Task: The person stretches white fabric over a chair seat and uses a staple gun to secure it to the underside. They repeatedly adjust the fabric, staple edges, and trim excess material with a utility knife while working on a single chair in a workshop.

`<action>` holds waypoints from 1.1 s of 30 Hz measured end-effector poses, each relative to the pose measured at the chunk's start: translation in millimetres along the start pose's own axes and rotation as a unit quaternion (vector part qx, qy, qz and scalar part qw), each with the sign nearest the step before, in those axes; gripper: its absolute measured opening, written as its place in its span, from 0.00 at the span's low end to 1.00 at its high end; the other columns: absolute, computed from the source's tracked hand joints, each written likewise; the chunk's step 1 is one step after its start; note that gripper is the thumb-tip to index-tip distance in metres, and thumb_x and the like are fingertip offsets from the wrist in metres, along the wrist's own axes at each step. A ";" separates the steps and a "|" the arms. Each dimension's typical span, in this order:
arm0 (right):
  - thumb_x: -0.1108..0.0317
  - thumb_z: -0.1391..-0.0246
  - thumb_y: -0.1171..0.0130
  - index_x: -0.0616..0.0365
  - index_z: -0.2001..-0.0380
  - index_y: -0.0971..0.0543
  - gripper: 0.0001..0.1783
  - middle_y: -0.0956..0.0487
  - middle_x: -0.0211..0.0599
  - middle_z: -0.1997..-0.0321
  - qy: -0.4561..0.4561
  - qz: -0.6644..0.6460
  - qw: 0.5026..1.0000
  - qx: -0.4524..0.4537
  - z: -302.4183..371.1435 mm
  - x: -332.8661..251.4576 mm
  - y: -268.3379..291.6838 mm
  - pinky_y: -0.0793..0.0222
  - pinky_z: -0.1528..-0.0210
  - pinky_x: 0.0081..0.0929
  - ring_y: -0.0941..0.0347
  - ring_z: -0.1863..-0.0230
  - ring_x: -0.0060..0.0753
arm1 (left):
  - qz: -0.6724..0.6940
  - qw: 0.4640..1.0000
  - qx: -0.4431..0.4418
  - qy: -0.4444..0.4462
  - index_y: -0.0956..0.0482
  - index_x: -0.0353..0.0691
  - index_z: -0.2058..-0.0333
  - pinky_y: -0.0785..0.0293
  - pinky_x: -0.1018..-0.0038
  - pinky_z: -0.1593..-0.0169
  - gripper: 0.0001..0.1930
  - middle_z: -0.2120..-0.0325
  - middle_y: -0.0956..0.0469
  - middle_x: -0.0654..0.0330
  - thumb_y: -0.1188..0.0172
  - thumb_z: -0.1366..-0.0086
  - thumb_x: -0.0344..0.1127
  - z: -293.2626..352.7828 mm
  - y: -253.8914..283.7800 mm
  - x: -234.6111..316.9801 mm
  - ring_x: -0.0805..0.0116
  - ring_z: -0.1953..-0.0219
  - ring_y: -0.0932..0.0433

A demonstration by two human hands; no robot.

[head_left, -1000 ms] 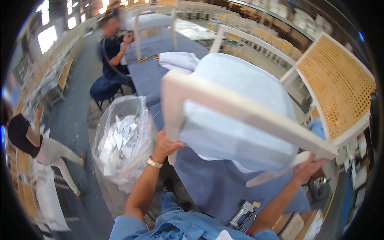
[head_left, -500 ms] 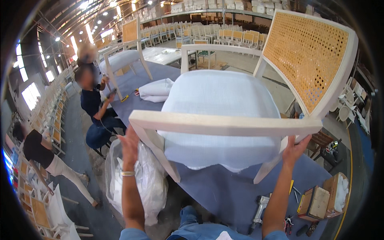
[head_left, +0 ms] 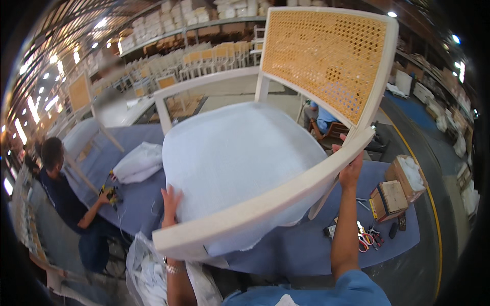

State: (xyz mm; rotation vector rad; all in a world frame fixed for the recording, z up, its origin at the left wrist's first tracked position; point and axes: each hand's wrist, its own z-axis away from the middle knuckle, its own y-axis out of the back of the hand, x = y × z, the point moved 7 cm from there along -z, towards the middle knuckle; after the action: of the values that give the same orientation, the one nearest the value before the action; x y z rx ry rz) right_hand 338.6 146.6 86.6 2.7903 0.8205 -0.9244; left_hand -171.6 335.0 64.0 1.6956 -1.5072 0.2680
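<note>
A pale wooden armchair (head_left: 278, 201) with a woven cane back (head_left: 324, 56) and a light blue-grey upholstered seat (head_left: 240, 137) is in front of me, tilted over the table. My right hand (head_left: 351, 166) grips its frame at the back post, just under the rear end of the near armrest. By the front end of that armrest, my left hand (head_left: 171, 206) has its fingers spread beside the seat's edge. The armrest partly hides its palm, so I cannot tell how firmly it touches. Loose fabric hangs from the seat's underside.
On the blue-grey table (head_left: 275, 257) lie red-handled scissors (head_left: 364, 239), cardboard boxes (head_left: 390, 199) and bundled pale cloth (head_left: 138, 162). A clear plastic bag (head_left: 145, 270) stands by the near edge. At left, a co-worker (head_left: 61, 188) handles a tool beside another chair (head_left: 84, 132).
My view has swung right. The chair has turned so its near armrest slants up to the right. My left hand has come in beside the seat; my right hand still grips the frame.
</note>
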 end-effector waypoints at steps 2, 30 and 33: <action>0.67 0.30 0.51 0.62 0.33 0.37 0.25 0.24 0.47 0.36 0.023 0.032 0.999 0.008 -4.4 3.5 -0.8 0.20 0.52 0.28 0.18 0.54 0.32 | 0.268 0.963 0.002 0.005 0.30 0.27 0.37 0.52 0.53 0.26 0.49 0.35 0.33 0.36 0.58 0.31 0.75 20.4 23.9 37.4 0.46 0.30 0.37; 0.70 0.54 0.24 0.63 0.36 0.37 0.44 0.27 0.40 0.44 -0.163 -0.180 0.970 -0.022 107.0 -104.0 -32.7 0.32 0.39 0.33 0.28 0.44 0.31 | 0.249 0.911 0.326 0.043 0.43 0.47 0.32 0.36 0.54 0.31 0.33 0.34 0.33 0.43 0.66 0.23 0.65 35.0 149.3 -18.8 0.51 0.35 0.32; 0.68 0.51 0.26 0.65 0.34 0.41 0.46 0.27 0.43 0.43 -0.136 -0.113 0.983 -0.047 104.6 -112.0 -21.8 0.31 0.38 0.33 0.27 0.42 0.34 | 0.196 0.921 0.332 0.052 0.40 0.46 0.34 0.32 0.59 0.35 0.32 0.40 0.26 0.45 0.63 0.23 0.65 37.0 139.9 -5.3 0.55 0.41 0.26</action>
State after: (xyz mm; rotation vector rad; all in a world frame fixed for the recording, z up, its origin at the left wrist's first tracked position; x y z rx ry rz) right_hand 196.7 87.7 67.9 2.4524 1.1162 -1.2304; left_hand -311.8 322.5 97.8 1.8104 -1.7851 1.1775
